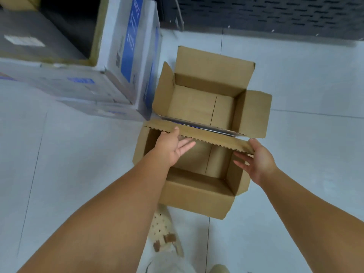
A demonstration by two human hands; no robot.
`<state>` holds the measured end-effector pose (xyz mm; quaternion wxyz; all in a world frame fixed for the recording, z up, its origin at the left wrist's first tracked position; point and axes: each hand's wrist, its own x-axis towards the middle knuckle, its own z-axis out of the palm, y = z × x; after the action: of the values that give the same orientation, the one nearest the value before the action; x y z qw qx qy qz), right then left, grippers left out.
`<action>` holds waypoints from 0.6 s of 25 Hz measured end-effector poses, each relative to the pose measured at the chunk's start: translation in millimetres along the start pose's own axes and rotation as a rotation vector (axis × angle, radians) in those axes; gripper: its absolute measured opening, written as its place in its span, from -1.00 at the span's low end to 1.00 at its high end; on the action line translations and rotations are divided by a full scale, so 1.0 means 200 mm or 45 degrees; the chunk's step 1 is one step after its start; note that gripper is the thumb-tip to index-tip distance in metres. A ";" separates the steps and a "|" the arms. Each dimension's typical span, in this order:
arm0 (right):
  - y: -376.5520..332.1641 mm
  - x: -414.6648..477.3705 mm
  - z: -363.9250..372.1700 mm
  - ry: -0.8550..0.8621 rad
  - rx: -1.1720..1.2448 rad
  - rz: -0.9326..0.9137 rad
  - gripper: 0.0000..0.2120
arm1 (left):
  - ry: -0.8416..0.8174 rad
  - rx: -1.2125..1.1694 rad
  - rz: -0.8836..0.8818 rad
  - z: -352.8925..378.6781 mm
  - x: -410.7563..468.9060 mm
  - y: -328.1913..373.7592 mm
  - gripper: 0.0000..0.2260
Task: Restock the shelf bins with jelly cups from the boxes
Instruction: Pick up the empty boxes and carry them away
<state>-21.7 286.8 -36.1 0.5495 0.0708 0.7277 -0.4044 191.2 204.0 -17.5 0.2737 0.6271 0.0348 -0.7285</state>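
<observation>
Two bare forearms reach up from the bottom corners of the frame toward the centre. The left hand (173, 146) has its thumb on the upper edge of the far flap (208, 137) of the near box (197, 196), with its fingers straight and slightly spread below the flap, over the box's open mouth. The right hand (260, 160) meets the same flap at its right end, thumb on top and fingers straight and spread beneath, pointing inward. Whether either hand truly squeezes the flap is hard to tell through the blur.

The near box, brown cardboard, stands open on the pale tiled floor (305, 144) at the centre of the frame, its bare bottom showing. Just above it stands a second open box (204, 107), and the held flap overlaps its near edge. White and blue cartons (126, 56) are stacked at the upper left. A dark slotted panel (275, 12) runs along the upper right. A perforated beige shoe (163, 227) shows at the bottom centre.
</observation>
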 end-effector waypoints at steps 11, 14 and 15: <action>-0.80 0.42 0.31 -0.082 -0.232 0.058 -0.59 | 0.149 -0.126 0.008 0.62 0.26 0.48 -0.39; -0.99 0.50 0.35 -0.159 -0.397 0.069 -0.58 | 0.202 -0.169 0.026 0.74 0.31 0.57 -0.44; -1.05 0.52 0.37 -0.172 -0.437 0.081 -0.57 | 0.222 -0.172 0.034 0.77 0.32 0.61 -0.44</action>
<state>-122.4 63.3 -23.6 0.6135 -0.0283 0.7449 -0.2605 102.3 17.2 -8.7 0.3209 0.6688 0.0990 -0.6633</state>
